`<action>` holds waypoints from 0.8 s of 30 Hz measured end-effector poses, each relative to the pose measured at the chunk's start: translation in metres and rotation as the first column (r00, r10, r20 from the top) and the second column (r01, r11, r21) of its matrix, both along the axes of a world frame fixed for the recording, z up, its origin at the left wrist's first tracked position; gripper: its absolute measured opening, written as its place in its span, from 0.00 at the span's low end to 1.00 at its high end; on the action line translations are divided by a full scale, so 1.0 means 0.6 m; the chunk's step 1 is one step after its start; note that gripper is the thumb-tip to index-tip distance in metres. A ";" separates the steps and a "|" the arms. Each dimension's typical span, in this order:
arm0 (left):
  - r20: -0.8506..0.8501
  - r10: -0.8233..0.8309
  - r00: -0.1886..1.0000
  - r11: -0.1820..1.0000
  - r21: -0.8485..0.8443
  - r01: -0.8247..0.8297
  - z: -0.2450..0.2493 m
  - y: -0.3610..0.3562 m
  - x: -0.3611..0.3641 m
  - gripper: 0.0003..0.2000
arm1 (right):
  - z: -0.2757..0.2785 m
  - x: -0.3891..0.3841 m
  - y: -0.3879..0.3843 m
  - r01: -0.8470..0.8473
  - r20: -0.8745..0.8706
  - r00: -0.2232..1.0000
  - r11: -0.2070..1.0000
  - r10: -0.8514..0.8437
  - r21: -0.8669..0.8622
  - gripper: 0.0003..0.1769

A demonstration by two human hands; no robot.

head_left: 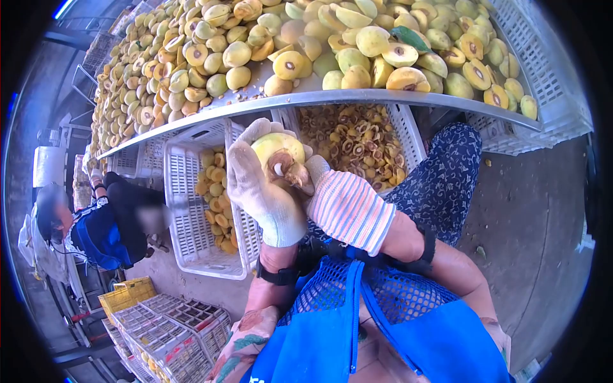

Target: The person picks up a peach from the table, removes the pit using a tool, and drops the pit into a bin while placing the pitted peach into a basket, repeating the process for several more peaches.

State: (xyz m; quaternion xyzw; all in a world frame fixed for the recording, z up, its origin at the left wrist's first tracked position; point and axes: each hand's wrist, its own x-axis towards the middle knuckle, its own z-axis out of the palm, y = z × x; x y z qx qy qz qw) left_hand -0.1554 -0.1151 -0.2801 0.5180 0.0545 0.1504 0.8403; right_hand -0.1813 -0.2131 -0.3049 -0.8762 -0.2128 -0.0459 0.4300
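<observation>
My left hand, in a white knit glove, is cupped around a yellow peach in front of the table edge. The peach's cut side faces me, with torn brown flesh and a pale kernel showing around the pit. My right hand, in a striped glove, is closed against the peach's right side. Its thumb and fingers press near the loose brown part. Anything inside the right fist is hidden. Below and beyond the hands is a white crate of brown pit pieces and scraps.
A metal-edged table carries a heap of halved peaches. A white crate at left holds yellow peach pieces. Another person works further left. Stacked crates and a yellow basket stand at lower left.
</observation>
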 end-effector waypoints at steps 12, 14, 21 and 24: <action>-0.020 0.046 0.999 0.975 0.217 -0.041 -0.017 0.004 0.015 0.15 | -0.014 0.006 -0.012 -0.002 -0.197 0.980 1.000 0.002 -0.002 0.18; 0.022 -0.050 0.999 0.978 0.203 0.044 -0.022 0.013 0.010 0.15 | -0.014 0.014 -0.024 -0.342 -0.038 0.939 0.940 0.342 0.016 0.10; 0.030 -0.230 0.973 0.965 0.136 0.224 -0.012 0.018 0.008 0.18 | -0.014 0.019 -0.029 -0.438 0.211 0.884 0.897 0.417 0.062 0.04; 0.063 -0.237 0.970 0.968 0.105 0.229 -0.016 0.022 0.008 0.20 | -0.009 0.023 -0.036 -0.591 -0.249 0.731 0.772 0.635 0.234 0.05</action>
